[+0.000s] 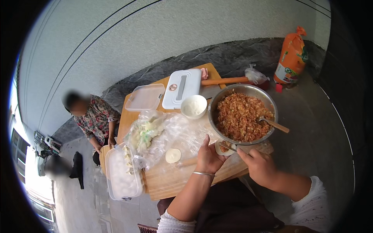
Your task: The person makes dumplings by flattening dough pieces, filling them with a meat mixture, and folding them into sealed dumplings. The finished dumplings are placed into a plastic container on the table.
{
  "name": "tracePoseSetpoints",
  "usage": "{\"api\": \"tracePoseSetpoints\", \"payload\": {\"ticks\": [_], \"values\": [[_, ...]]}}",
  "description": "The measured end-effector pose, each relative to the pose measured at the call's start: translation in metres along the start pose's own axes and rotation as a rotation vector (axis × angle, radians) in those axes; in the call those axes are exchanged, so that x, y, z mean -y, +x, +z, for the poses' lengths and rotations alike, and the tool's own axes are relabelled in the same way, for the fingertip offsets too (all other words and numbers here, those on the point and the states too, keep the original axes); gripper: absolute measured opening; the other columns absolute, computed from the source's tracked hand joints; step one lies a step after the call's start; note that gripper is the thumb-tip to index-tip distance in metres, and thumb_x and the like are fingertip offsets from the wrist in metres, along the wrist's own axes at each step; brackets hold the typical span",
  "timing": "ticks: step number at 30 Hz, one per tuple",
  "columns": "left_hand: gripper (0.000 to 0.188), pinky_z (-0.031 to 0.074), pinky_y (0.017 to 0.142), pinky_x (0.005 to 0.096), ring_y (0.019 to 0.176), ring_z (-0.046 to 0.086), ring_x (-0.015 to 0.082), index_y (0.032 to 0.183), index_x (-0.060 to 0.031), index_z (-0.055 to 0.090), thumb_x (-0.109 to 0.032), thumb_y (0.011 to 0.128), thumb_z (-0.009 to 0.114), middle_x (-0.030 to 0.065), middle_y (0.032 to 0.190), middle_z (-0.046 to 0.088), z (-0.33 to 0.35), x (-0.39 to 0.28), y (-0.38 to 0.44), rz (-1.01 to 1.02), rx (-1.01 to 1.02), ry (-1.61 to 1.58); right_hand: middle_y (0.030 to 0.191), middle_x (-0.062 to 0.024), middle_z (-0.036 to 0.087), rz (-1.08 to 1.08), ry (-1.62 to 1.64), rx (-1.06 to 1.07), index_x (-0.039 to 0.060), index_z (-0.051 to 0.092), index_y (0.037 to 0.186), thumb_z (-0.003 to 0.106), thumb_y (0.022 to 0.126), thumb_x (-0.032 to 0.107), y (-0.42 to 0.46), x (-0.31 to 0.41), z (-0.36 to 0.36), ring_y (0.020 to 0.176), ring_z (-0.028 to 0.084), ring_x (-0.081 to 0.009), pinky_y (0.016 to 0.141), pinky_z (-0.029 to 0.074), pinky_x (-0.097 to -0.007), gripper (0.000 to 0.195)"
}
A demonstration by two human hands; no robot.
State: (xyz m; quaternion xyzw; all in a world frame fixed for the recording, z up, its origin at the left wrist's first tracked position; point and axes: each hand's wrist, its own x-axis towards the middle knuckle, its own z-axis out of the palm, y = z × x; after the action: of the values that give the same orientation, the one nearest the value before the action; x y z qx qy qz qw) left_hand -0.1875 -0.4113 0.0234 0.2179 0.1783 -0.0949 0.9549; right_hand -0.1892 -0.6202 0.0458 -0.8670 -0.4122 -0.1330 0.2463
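On the palm side of my left hand [209, 156] lies a round dough wrapper [232, 152] with a lump of meat filling [223, 149] at its middle. My right hand [260, 169] grips a slim metal utensil [228, 146], its tip on that filling; the tip's shape is unclear. Just beyond both hands stands a steel bowl [213, 123] of reddish minced filling [243, 115], where a wooden-handled spoon [276, 126] rests. A second wrapper [173, 155] lies flat on the floured wooden board [169, 182]. Next to it is a rolling pin [186, 162], partly hidden by my left hand.
Clear plastic bags [145, 131] hold pale dough pieces. A plastic box [109, 182] with several dumplings [128, 160] sits at the left edge. Behind are a white bowl [193, 107], a white lid [182, 88] and a clear tray [144, 97]. A person [99, 119] sits at the far left.
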Motion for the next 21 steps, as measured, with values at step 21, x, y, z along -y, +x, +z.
{"api": "tracePoseSetpoints", "payload": {"ticks": [21], "values": [[0.081, 0.040, 0.106, 0.0588, 0.129, 0.046, 0.0444, 0.141, 0.0105, 0.029, -0.059, 0.099, 0.034, 0.0317, 0.139, 0.044, -0.057, 0.019, -0.033, -0.098, 0.061, -0.206, 0.083, -0.0073, 0.057, -0.135, 0.271, 0.086, 0.0123, 0.073, 0.111, 0.058, 0.079, -0.006, -0.013, -0.024, 0.011, 0.079, 0.055, -0.0270, 0.070, 0.047, -0.0371, 0.040]]}}
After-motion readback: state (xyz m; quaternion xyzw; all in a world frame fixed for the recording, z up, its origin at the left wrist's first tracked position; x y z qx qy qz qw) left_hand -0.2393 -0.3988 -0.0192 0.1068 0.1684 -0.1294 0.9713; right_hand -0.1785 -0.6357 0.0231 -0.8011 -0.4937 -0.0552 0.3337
